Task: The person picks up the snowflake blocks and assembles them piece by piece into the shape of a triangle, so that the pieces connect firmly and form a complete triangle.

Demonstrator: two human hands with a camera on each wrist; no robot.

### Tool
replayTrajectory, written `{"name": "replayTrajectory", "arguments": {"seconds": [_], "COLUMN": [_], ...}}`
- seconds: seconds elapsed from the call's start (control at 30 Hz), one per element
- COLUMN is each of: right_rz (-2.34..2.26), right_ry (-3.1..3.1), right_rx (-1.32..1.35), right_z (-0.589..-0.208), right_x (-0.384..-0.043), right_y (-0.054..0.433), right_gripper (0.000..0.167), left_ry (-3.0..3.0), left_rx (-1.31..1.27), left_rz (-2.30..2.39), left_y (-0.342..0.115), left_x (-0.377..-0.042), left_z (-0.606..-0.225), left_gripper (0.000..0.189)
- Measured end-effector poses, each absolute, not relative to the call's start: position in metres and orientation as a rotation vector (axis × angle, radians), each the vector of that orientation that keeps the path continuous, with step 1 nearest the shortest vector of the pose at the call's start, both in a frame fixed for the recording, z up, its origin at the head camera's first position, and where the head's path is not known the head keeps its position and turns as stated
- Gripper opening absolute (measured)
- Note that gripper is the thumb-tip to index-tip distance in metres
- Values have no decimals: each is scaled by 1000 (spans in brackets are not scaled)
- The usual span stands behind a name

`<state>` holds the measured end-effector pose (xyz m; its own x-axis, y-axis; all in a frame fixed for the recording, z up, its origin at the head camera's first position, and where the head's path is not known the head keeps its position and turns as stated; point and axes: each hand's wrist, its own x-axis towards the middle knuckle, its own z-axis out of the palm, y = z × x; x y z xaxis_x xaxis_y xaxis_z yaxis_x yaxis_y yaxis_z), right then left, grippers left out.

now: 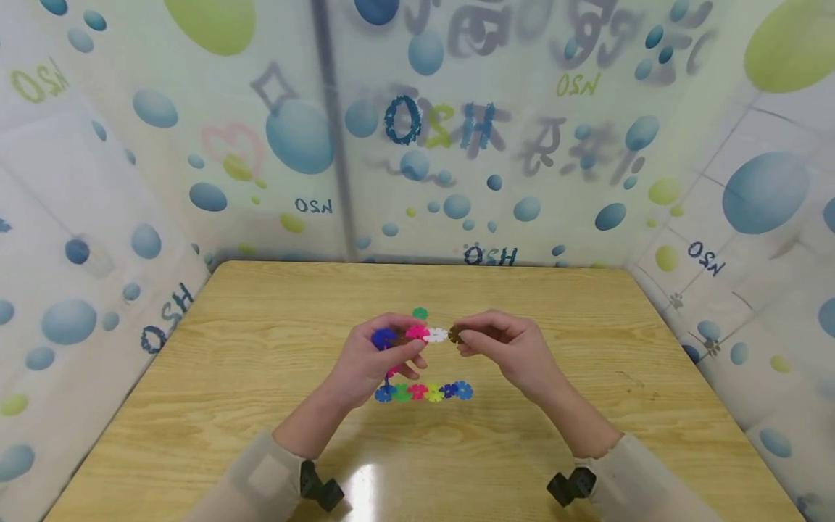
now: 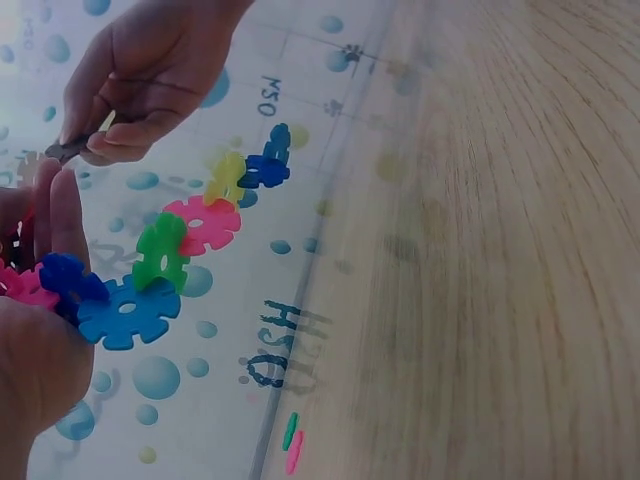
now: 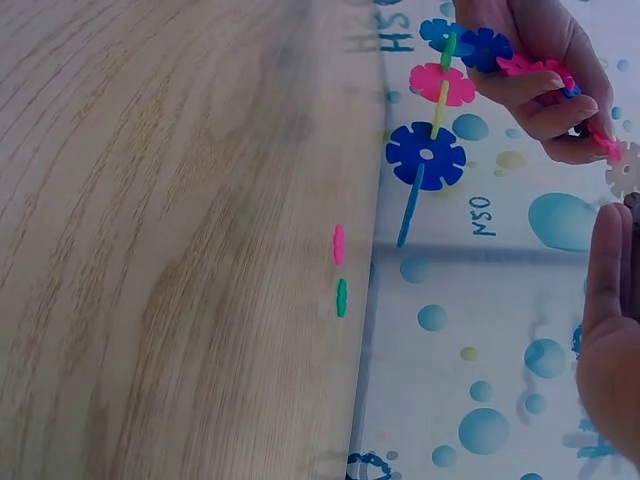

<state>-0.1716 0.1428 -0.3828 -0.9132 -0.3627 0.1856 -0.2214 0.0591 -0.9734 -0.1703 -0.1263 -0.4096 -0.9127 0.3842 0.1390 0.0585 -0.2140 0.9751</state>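
My left hand [image 1: 365, 362] holds a chain of flower-shaped interlocking discs, its fingers curled round the part with a dark blue disc [image 1: 383, 338] and a pink disc [image 1: 417, 332]. A white disc [image 1: 436, 335] sticks out from the pink one towards my right hand [image 1: 515, 351]. My right thumb and fingers pinch a brown disc [image 1: 454, 334] close beside the white one; whether the two touch cannot be told. Another run of the chain, with a green disc [image 2: 161, 254], a yellow disc [image 1: 433, 392] and several blue and pink ones, hangs above the tabletop. My left fingers partly hide the chain.
A loose green disc [image 1: 420, 313] lies on the wooden table [image 1: 196, 406] beyond my hands. Near it lies a loose pink disc [image 3: 339, 244], seen in both wrist views. Patterned curtains [image 1: 417, 210] with printed bubbles enclose the table's back and sides.
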Motion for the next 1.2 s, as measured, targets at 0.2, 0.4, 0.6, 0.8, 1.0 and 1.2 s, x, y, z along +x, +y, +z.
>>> {"name": "replayTrajectory", "arguments": {"seconds": [0.2, 0.4, 0.6, 0.8, 1.0, 1.2], "right_rz": [-1989, -1974, -1959, -1928, -1961, -1981], "right_ry": [2190, 2215, 2240, 2271, 2263, 2291], "right_rx": [-618, -627, -621, -611, -616, -577], "right_z": [-383, -383, -382, -378, -377, -378], "right_x": [-171, -170, -169, -167, -166, -165], "right_y": [142, 140, 138, 137, 135, 132], "right_gripper": [23, 25, 24, 25, 24, 24], "left_ry": [1808, 1792, 1797, 1775, 1749, 1675], "left_rx": [534, 501, 504, 515, 433, 329], "left_rz": [2234, 2232, 2215, 2204, 2207, 2218], "left_y": [-126, -125, -125, -123, -120, -118], "left_x": [-169, -168, -169, -170, -169, -170], "left_z": [-408, -407, -407, -407, -404, -404], "left_gripper": [22, 20, 21, 21, 19, 25]}}
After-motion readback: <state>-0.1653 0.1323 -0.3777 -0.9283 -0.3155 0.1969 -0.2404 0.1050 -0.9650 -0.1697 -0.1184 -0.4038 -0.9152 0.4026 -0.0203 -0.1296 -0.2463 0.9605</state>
